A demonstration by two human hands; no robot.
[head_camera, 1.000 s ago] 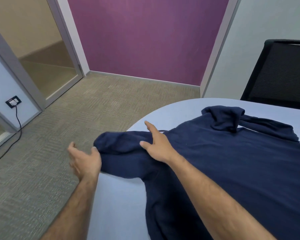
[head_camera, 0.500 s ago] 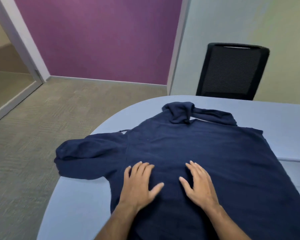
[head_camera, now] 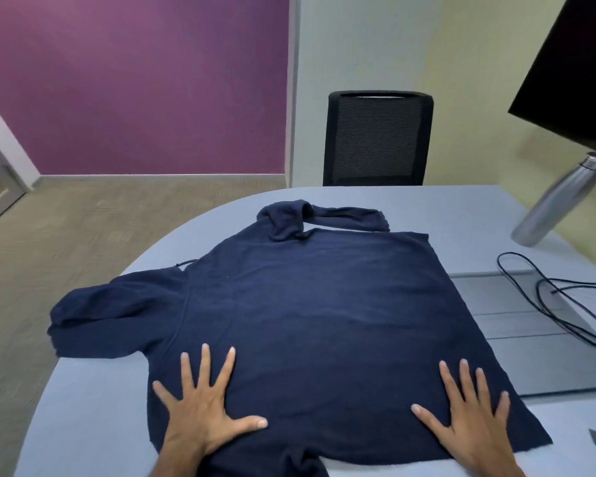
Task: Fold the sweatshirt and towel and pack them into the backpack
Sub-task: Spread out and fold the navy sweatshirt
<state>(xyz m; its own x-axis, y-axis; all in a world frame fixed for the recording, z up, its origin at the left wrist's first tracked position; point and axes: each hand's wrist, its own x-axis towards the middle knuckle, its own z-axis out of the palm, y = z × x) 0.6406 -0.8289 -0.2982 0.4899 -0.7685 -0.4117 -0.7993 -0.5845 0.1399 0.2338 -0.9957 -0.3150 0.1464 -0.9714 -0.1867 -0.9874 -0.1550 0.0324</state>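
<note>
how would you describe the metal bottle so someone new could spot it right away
Start at the pale blue table and follow its far right edge, past the black cables. There stands a silver bottle with a narrow neck, below a dark screen. It is the only shiny metal thing there.

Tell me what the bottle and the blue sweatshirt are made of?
Bottle: likely steel, since it is silvery and smooth with a soft shine. Sweatshirt: soft knit cloth, perhaps cotton fleece, because it looks matte and slightly fuzzy, and wrinkles loosely on the table.
</note>
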